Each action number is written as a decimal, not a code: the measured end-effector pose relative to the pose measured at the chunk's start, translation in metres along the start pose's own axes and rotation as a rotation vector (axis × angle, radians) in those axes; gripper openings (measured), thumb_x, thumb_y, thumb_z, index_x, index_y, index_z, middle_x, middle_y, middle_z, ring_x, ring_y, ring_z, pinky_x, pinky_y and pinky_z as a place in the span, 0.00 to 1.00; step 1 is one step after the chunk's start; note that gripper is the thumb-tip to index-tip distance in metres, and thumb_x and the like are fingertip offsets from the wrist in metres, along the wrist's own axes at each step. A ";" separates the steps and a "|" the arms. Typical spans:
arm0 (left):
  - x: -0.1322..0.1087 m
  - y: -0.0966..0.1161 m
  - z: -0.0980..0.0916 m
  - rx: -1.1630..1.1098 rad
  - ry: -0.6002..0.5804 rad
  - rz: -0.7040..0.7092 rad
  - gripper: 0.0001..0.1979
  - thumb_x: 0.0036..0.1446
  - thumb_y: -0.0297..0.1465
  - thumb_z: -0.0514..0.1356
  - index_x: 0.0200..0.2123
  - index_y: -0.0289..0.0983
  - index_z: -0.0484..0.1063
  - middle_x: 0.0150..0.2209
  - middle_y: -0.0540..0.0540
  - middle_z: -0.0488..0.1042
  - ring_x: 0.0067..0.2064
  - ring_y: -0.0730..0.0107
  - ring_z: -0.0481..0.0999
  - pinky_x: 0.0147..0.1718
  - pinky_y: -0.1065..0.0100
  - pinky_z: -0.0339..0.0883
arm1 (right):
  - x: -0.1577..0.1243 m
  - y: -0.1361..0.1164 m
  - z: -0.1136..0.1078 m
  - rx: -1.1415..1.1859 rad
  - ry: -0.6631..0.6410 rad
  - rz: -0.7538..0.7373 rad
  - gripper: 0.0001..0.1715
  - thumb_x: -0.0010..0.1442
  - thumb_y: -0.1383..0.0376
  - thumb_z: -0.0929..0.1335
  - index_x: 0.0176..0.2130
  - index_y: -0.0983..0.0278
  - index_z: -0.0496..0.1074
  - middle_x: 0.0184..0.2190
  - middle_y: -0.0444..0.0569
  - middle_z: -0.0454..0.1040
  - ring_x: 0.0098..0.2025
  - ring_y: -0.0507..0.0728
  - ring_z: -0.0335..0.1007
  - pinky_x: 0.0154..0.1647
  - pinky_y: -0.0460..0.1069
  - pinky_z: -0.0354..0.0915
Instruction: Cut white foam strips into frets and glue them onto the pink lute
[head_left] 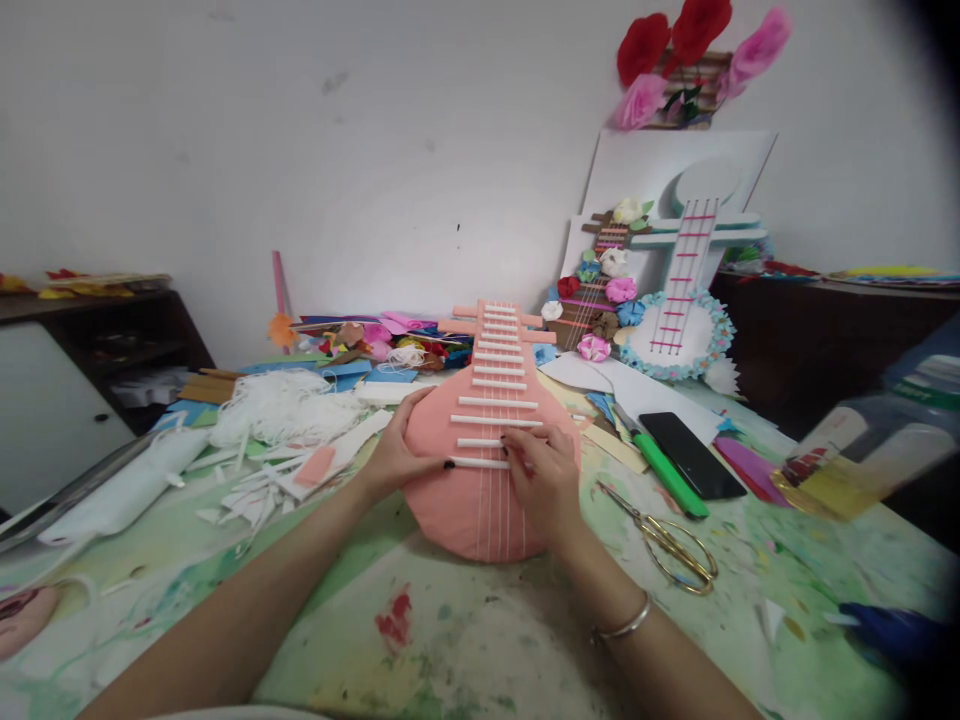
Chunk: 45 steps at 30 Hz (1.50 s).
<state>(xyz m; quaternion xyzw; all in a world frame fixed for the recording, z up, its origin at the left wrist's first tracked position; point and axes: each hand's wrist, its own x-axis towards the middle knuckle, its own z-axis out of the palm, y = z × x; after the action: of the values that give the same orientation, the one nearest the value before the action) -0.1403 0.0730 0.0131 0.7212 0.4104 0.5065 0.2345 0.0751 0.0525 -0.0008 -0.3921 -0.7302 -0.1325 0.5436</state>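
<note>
A pink paper-covered pipa (442,500) leans in front of me, with white strings running down its face and several white paper strips across them. My left hand (397,445) grips its left edge, the thumb resting at the left end of the lowest white strip (476,463). My right hand (546,475) is on the pipa's face with thumb and index finger pinched together at that strip's right end, over the strings. The right fingers partly cover the strip and strings.
To the right lie gold-handled scissors (675,550), a green utility knife (671,475), a black phone (691,455) and a bottle (862,450). White string (281,408), paper scraps (259,495) and a glue gun (124,485) lie left. Decorated instruments (679,325) stand behind.
</note>
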 end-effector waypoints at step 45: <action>0.030 -0.012 0.044 0.399 -0.376 0.167 0.08 0.54 0.27 0.57 0.35 0.37 0.77 0.35 0.45 0.78 0.37 0.66 0.74 0.37 0.69 0.64 | 0.010 0.048 -0.054 -0.096 -0.656 0.889 0.35 0.54 0.50 0.66 0.53 0.69 0.59 0.26 0.54 0.74 0.30 0.63 0.72 0.31 0.53 0.63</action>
<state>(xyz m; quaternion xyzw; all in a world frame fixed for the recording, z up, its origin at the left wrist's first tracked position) -0.0993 0.1084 0.0035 0.8655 0.3906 0.2907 0.1175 0.1459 0.0551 0.0176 -0.7077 -0.6185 0.2054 0.2727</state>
